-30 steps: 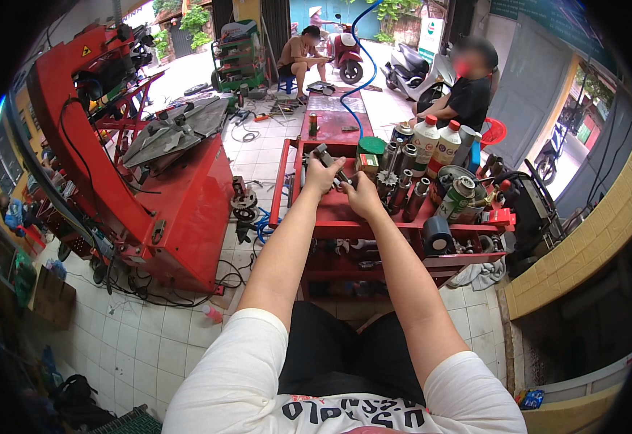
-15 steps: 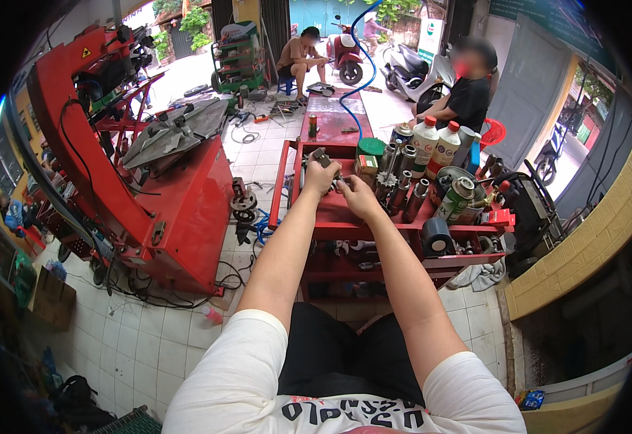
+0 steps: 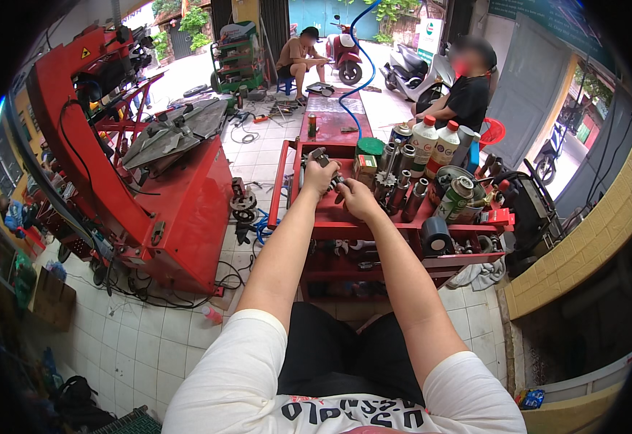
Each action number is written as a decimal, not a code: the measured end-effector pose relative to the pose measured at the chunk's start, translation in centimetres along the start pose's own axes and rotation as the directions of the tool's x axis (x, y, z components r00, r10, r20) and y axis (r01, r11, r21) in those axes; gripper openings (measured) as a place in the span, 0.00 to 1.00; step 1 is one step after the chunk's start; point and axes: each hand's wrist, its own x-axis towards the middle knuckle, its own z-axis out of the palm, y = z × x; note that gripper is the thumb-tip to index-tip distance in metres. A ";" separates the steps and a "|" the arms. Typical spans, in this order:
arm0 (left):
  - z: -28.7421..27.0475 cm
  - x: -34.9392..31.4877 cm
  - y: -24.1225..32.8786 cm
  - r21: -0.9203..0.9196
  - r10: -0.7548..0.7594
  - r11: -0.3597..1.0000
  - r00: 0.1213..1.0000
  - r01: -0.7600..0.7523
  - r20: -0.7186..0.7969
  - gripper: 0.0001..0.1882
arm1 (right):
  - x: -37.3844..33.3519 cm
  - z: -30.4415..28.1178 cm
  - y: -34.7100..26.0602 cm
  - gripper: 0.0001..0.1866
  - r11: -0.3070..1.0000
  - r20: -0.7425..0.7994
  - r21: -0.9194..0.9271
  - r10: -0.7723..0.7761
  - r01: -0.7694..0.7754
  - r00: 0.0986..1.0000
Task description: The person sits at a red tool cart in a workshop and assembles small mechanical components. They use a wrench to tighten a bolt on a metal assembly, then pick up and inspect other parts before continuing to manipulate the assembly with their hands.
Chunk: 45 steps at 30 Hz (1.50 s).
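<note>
Over the top tray of a red tool cart (image 3: 374, 232), my left hand (image 3: 321, 178) is closed around a metal tool with a blocky grey head (image 3: 320, 154). The head sticks out beyond the fingers; its exact kind does not show. Just to the right, my right hand (image 3: 357, 198) has its fingers curled on a dark metal end beside my left hand. Whether this end belongs to the same tool, I cannot tell. Near my right hand are a small box (image 3: 365, 170), a green-lidded can (image 3: 371, 147) and several upright metal sockets (image 3: 398, 194).
Bottles with red caps (image 3: 424, 139) and a spray can (image 3: 457, 199) crowd the cart's right side. A red machine (image 3: 178, 217) stands to the left. A blue hose (image 3: 359, 87) hangs beyond the cart. One person (image 3: 460, 101) sits at the right, another (image 3: 305, 54) farther back.
My hands stay over the tray and shift only slightly. The dark end at my right fingers shows at a slightly different angle, and both hands remain closed.
</note>
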 end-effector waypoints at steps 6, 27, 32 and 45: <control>0.8 0.7 -1.0 -0.008 0.013 1.000 0.999 -0.013 0.040 0.32 | 0.8 -0.1 2.3 0.18 1.000 -0.124 0.020 0.023 -0.020 0.992; -1.2 1.3 -2.5 -0.103 -0.027 0.994 0.998 0.032 0.052 0.19 | 0.7 0.7 1.3 0.19 0.997 -0.154 0.072 -0.027 0.038 0.988; -1.0 0.9 -2.3 -0.164 -0.057 0.984 0.997 0.065 0.057 0.22 | 0.1 -0.1 0.6 0.19 0.980 -0.184 -0.193 -0.075 0.038 0.980; -1.1 0.6 -1.8 -0.117 -0.040 0.992 0.999 0.043 0.032 0.28 | 0.3 0.2 0.1 0.15 0.993 -0.017 0.084 0.084 -0.083 0.996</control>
